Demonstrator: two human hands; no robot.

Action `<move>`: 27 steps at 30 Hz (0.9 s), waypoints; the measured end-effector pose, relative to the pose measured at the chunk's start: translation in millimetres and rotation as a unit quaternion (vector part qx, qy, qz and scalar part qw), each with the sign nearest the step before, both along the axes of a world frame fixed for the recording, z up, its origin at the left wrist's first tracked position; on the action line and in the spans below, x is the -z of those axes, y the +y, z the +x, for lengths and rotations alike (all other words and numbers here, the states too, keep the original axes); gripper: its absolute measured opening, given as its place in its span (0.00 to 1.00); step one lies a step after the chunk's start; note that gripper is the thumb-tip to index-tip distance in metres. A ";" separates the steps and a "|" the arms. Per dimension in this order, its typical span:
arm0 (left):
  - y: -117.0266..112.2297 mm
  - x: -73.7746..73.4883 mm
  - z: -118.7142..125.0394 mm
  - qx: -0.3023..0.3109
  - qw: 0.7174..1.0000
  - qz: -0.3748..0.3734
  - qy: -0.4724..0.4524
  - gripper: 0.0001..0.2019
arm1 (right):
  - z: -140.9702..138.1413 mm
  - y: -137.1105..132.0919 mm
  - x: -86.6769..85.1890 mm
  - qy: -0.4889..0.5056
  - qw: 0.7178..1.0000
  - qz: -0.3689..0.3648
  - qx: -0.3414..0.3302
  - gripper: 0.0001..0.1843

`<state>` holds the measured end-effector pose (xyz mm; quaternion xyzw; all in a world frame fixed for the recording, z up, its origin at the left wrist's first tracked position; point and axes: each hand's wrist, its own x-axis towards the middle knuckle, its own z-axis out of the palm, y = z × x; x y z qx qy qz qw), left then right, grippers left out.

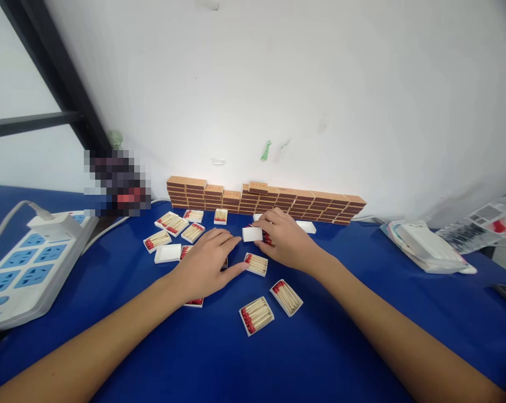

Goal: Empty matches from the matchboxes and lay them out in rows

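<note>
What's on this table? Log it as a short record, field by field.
surface: blue table
left hand: flat, palm down, over open match trays
right hand: fingers at a small white tray
open match trays: scattered, red-tipped matches inside
back row: stacked brown matchbox sleeves along the wall
far left: power strip
far right: plastic packets

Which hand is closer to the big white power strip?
The left hand. It rests on the blue table, to the right of the power strip at the table's left edge. The right hand is farther right, among the white match trays.
</note>
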<state>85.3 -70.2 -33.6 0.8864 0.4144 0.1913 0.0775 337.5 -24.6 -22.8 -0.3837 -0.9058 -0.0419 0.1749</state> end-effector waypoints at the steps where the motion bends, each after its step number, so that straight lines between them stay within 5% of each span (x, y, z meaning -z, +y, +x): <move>1: 0.0 0.0 0.0 0.000 1.000 -0.001 0.000 0.30 | -0.1 0.2 0.3 -0.004 1.000 -0.001 0.000 0.17; 14: 17.7 -9.0 -3.4 -0.028 0.999 0.019 -0.043 0.28 | 12.3 1.5 -10.9 0.101 0.995 0.009 -0.012 0.16; 22: 68.0 -32.5 12.8 0.064 0.996 -0.027 0.052 0.40 | 71.7 -23.8 -15.1 0.157 0.986 0.035 0.052 0.14; 27: 81.4 -43.8 26.6 0.081 0.994 -0.050 0.058 0.33 | 101.1 -25.0 -3.1 0.180 0.978 0.050 0.098 0.14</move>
